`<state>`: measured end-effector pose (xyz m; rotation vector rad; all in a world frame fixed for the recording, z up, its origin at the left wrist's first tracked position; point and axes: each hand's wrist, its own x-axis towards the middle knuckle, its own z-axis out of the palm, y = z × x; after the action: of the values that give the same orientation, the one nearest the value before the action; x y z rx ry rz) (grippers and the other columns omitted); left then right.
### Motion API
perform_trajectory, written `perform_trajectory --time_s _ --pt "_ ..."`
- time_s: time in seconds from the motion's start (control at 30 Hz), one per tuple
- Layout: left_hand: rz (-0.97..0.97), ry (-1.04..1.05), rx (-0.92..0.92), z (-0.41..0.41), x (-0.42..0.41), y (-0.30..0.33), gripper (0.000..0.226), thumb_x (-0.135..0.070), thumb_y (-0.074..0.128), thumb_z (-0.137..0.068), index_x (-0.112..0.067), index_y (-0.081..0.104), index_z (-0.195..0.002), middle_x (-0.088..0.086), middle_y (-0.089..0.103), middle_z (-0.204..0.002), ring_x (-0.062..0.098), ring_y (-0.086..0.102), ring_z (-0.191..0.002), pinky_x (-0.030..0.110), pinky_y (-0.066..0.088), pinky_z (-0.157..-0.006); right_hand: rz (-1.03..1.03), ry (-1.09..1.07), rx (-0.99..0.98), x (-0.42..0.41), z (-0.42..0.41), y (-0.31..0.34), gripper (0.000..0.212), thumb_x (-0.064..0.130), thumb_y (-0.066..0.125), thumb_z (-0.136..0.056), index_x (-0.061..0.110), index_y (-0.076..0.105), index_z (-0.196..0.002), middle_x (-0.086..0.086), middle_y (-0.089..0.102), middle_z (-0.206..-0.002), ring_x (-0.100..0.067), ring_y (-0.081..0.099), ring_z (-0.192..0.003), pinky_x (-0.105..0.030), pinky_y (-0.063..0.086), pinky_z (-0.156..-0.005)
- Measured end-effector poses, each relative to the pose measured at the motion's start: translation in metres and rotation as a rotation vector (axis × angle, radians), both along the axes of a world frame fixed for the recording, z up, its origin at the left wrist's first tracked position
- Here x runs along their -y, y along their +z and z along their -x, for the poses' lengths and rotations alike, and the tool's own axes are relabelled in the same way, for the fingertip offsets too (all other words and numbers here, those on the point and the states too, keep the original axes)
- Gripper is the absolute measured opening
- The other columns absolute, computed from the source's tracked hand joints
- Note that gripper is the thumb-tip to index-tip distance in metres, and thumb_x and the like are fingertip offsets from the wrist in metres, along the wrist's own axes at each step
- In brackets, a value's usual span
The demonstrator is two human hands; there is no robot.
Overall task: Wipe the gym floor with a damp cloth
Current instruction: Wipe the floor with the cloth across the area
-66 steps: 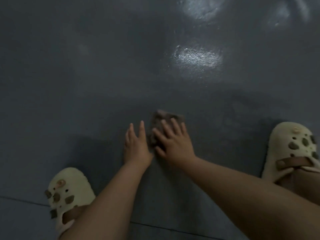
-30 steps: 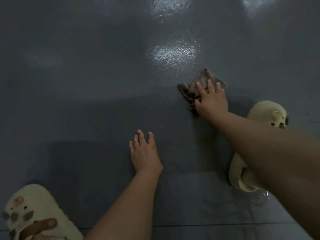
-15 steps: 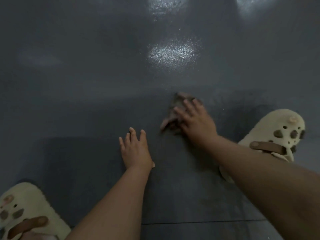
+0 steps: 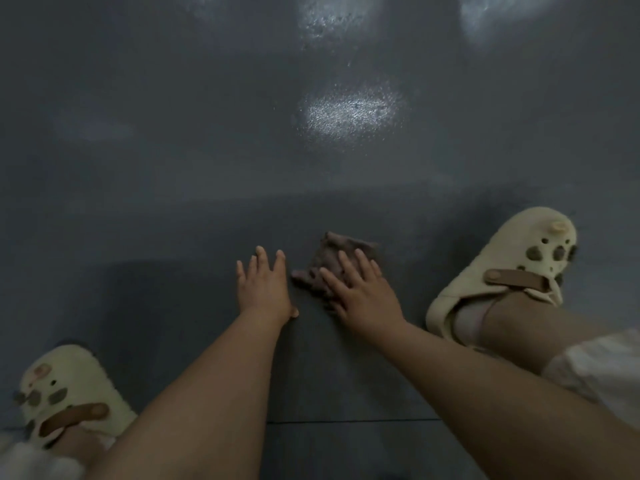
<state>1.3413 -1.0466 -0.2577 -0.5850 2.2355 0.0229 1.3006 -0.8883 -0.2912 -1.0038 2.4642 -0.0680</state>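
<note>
Swept back from the far right, your right hand (image 4: 363, 296) now has the cloth (image 4: 332, 258) close in front of you, just beside your left hand (image 4: 265, 289), vs. well apart a second ago. Your right shoe (image 4: 502, 271) sits further into view too.

Cloth lies bunched on the gym floor (image 4: 173, 168), between both hands and near the right shoe, its far edge poking out past your fingertips. It looks soft, limp and light; being damp, it'll prob. drag a bit on the dark floor and fold under itself rather than slide as one flat pad. No stiff edge to grab, so best hold is palm pressed on the middle of the bunch w/ fingers spread over it.

That's roughly your pose: right arm reaches fwd at a slant, fingers straight and splayed, flat on the cloth, pressing and not clenching it. Left arm reaches straight ahead, palm down on bare floor, fingers extended and slightly apart, holding nothing, likely as a brace.

Floor shows pale light patches further out; a seam (image 4: 346, 421) crosses near you.
</note>
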Motion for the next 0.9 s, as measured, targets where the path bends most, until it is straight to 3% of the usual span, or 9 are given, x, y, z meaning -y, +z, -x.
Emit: perform_trajectory --time_s 0.07,0.13,0.37,0.57,0.8,0.9 --pt "-0.016 -0.031 0.01 0.0 -0.002 0.01 0.106 -0.036 0.072 -0.081 -0.021 -0.006 -0.152 0.014 -0.013 -0.158 0.027 -0.003 -0.147 0.044 -0.004 -0.117 -0.083 0.089 -0.007 -0.01 0.019 0.004 0.06 0.048 0.043 -0.095 0.035 0.021 -0.149 -0.009 0.012 -0.159 -0.035 0.009 -0.145 -0.046 0.004 -0.116" --pt "-0.034 -0.035 -0.04 0.0 -0.011 0.022 0.096 -0.027 0.066 -0.087 -0.023 -0.005 -0.152 0.012 -0.013 -0.158 0.027 -0.005 -0.147 0.044 -0.003 -0.117 -0.165 -0.017 -0.02 -0.014 0.04 0.019 0.061 0.05 0.035 -0.097 0.037 0.011 -0.15 -0.007 0.002 -0.16 -0.033 -0.001 -0.146 -0.044 -0.004 -0.116" --pt "-0.097 -0.029 -0.207 -0.006 -0.066 0.073 0.086 -0.025 0.059 -0.092 -0.024 -0.002 -0.152 0.008 -0.012 -0.159 0.026 -0.008 -0.147 0.044 -0.002 -0.117 -0.116 -0.126 0.097 -0.033 0.023 0.071 0.066 0.041 0.047 -0.095 0.034 0.013 -0.151 -0.007 0.009 -0.159 -0.028 0.008 -0.146 -0.042 0.005 -0.117" --pt "-0.134 -0.048 -0.276 -0.02 -0.079 0.087 0.084 -0.025 0.057 -0.093 -0.024 -0.002 -0.152 0.007 -0.012 -0.159 0.025 -0.008 -0.147 0.044 -0.002 -0.117 -0.059 -0.24 0.046 -0.048 -0.009 0.086 0.04 0.029 0.045 -0.094 0.015 0.049 -0.132 -0.011 0.043 -0.137 -0.028 0.035 -0.13 -0.034 0.027 -0.106" --pt "-0.207 -0.036 -0.328 -0.019 -0.074 0.077 0.083 -0.021 0.057 -0.093 -0.02 -0.002 -0.152 0.007 -0.011 -0.159 0.025 -0.008 -0.147 0.042 0.003 -0.118 -0.073 -0.32 0.037 -0.051 -0.008 0.091 0.037 0.019 0.041 -0.097 0.008 0.051 -0.13 -0.013 0.038 -0.142 -0.028 0.032 -0.133 -0.033 0.027 -0.108" --pt "-0.242 0.1 -0.302 -0.013 -0.07 0.056 0.083 -0.019 0.057 -0.094 -0.017 -0.001 -0.152 0.007 -0.01 -0.159 0.027 -0.006 -0.147 0.04 0.007 -0.118 -0.037 -0.356 0.084 -0.043 0.003 0.072 0.038 0.018 0.039 -0.099 0.009 0.046 -0.136 -0.01 0.034 -0.146 -0.025 0.028 -0.136 -0.033 0.029 -0.107"
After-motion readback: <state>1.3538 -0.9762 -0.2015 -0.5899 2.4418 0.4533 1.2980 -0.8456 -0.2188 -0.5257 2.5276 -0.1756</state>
